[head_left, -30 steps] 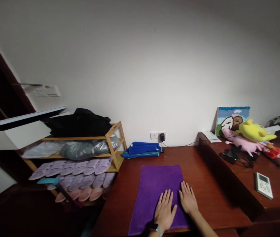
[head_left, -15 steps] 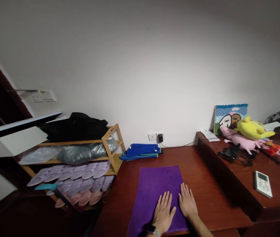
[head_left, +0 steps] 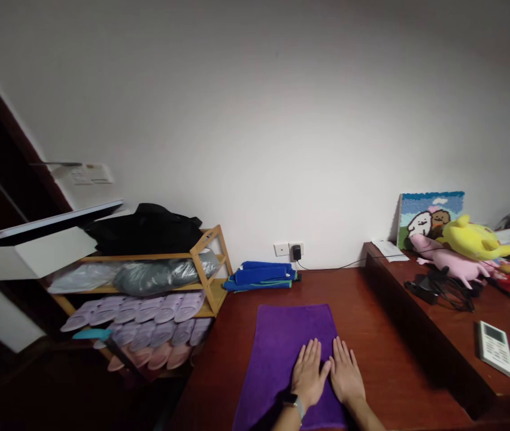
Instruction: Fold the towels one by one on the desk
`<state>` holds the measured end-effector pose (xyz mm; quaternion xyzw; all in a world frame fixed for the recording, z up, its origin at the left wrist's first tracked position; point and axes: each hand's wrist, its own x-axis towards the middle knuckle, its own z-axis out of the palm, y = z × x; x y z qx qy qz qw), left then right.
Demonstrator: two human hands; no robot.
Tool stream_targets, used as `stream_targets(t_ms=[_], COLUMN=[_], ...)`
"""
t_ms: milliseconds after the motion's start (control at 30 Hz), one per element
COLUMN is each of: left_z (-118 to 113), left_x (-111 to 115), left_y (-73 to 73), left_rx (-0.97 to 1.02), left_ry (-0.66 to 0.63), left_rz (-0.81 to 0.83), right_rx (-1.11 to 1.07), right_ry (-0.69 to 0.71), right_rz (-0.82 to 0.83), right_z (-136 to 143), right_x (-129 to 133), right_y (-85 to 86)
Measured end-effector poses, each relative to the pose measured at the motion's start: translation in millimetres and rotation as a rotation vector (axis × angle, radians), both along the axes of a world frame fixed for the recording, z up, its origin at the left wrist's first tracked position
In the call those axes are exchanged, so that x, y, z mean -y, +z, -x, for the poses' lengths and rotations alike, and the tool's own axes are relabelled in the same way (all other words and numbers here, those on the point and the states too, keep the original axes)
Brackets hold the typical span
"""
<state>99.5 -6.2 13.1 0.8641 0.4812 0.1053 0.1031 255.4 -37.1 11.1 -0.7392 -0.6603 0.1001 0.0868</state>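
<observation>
A purple cloth (head_left: 273, 359) lies spread flat on the reddish-brown table (head_left: 385, 353). My left hand (head_left: 309, 374), with a watch on the wrist, rests palm down on the right part of the cloth, fingers stretched out. Just to its right, my right hand (head_left: 347, 371) lies flat over the cloth's right edge, fingers extended. The two thumbs are close to each other. Neither hand holds anything.
Folded blue cloths (head_left: 259, 275) lie at the table's back left, beside a wooden rack (head_left: 212, 293) of slippers. On the raised surface to the right are plush toys (head_left: 457, 263), a black cable (head_left: 455, 296) and a white remote-like device (head_left: 495, 347).
My left hand has slid right over the cloth, closer to my right hand. The camera view has shifted slightly.
</observation>
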Motion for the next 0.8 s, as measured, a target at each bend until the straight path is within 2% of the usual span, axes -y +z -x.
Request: stream_targets(t_ms=[200,300,533,733,800], left_z=[114.7,143.9,144.1,146.3,147.0], left_x=[-14.8,-17.9,-16.2,-17.0,-18.3], left_y=[7.7,8.0,4.9,5.4,2.5], left_rx=[-0.111,-0.127,-0.096,-0.077,-0.078], left_ry=[0.309,0.343,0.316,0.316,0.318], left_rz=[-0.060,-0.091,-0.112,-0.101,-0.110], right_rx=[-0.011,0.017,0.041,0.033,0.030], right_ry=[-0.039,-0.044,-0.053,-0.052,-0.035], right_rz=[-0.001,0.000,0.060,0.032,0.041], right_z=[2.1,3.3,4.5,1.2,1.5], right_x=[-1.2,-1.2,-2.4,-27.7,-37.8], right_y=[0.2,-1.3,-1.4,20.9,22.9])
